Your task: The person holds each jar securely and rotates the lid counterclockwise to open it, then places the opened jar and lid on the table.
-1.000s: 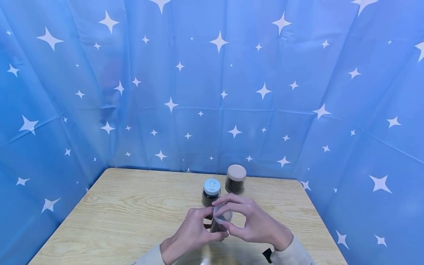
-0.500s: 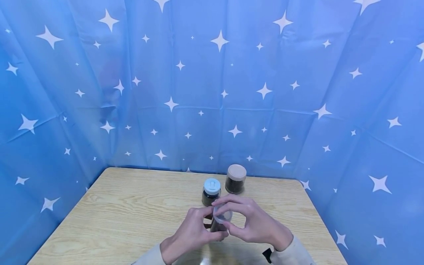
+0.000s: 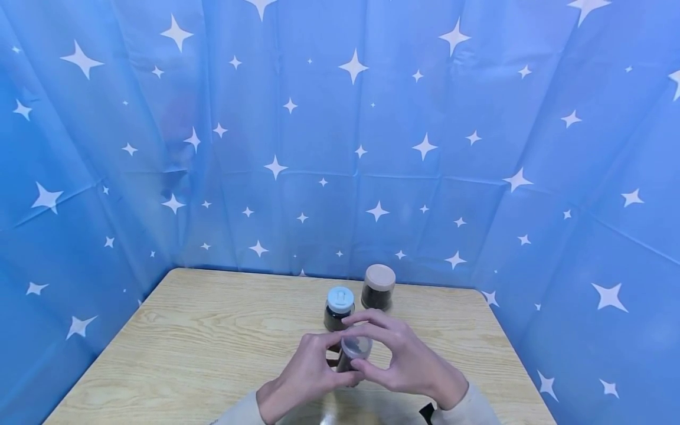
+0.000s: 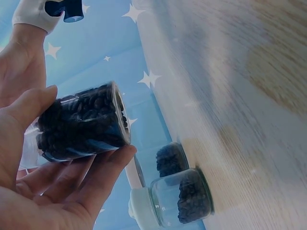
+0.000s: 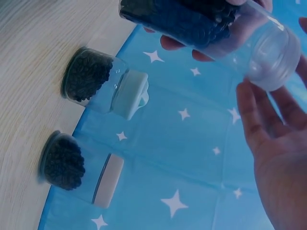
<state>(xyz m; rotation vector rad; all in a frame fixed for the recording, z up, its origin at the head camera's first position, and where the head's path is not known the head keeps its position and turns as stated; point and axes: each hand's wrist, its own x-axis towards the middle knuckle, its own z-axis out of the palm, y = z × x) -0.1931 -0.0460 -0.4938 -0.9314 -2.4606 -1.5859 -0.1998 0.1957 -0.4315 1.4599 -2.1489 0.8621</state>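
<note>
My left hand (image 3: 313, 363) grips a clear jar (image 4: 81, 124) partly filled with dark beans, its thumb on one side and fingers on the other. In the left wrist view the jar's base is held off the wooden table. My right hand (image 3: 406, 357) holds the jar's clear lid (image 5: 276, 57) at the rim between thumb and fingertips. The lid sits on the jar's mouth. Just beyond the hands stands a bean jar with a light blue lid (image 3: 340, 300). Behind it, to the right, is another with a pale pinkish lid (image 3: 379, 276).
The pale wooden table (image 3: 212, 336) ends at a blue curtain (image 3: 319, 136) with white stars, which surrounds its back and sides. A small black piece (image 3: 427, 411) shows at the right sleeve.
My right hand's fingers have shifted slightly round the lid, with the thumb a little lower and farther left. The left hand and the two standing jars stay where they were.
</note>
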